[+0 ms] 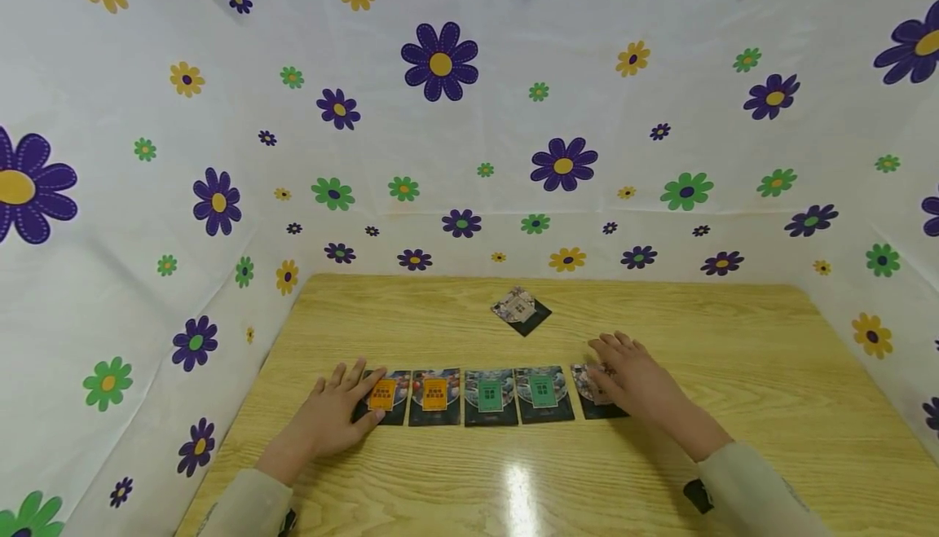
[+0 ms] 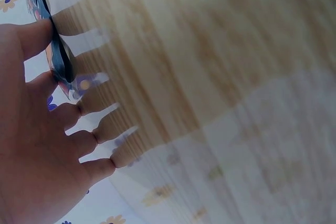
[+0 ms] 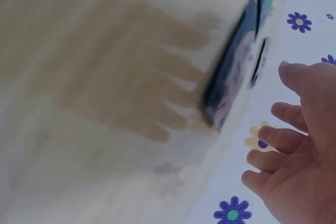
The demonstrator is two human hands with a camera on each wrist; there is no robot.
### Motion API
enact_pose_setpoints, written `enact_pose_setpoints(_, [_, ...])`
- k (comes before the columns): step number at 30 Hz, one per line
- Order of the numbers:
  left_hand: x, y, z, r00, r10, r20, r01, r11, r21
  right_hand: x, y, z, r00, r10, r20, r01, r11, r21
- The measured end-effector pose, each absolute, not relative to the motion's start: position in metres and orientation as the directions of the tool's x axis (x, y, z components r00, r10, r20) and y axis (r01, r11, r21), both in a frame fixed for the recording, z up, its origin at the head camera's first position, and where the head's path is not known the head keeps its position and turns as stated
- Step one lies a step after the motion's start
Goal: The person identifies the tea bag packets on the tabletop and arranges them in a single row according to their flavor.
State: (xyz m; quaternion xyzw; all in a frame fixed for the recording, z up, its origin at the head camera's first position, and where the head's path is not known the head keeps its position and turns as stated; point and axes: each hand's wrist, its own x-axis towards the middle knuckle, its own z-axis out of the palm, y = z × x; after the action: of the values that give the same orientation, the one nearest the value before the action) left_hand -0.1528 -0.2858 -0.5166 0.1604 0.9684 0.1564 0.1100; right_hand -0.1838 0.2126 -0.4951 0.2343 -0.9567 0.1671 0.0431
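Five flat square packets with dark borders lie in a row on the wooden table. My left hand (image 1: 333, 415) rests at the leftmost orange-labelled packet (image 1: 383, 395), its thumb and index finger touching the edges. In the left wrist view that packet (image 2: 62, 59) stands between thumb and index finger. Beside it lie a second orange-labelled packet (image 1: 436, 407), a green-labelled packet (image 1: 490, 415) and another green-labelled packet (image 1: 544, 411). Over the rightmost, pinkish-labelled packet (image 1: 591, 402) is my right hand (image 1: 638, 378), fingers loosely spread. The right wrist view shows its fingers apart from the packet (image 3: 231, 77).
Farther back, a pale patterned packet (image 1: 516, 305) lies askew on another dark packet (image 1: 533, 323). White flower-printed cloth (image 1: 506, 121) encloses the wooden table (image 1: 411, 480) at the back and both sides. A small black object (image 1: 698, 496) shows by the right sleeve.
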Motion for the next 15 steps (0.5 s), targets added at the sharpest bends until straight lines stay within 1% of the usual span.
enact_pose_setpoints(5, [-0.152,-0.287,-0.518,-0.928,0.332,-0.168,0.264,0.906,0.330,-0.204,0.199,-0.491,-0.874,-0.459,0.161,-0.486,0.809,-0.331])
enact_pose_setpoints(15, [-0.153,-0.286,-0.518,-0.928,0.322,-0.189,0.250,0.912,0.326,-0.251,0.164,-0.494,-0.858,-0.509,0.077,-0.501,0.793,-0.347])
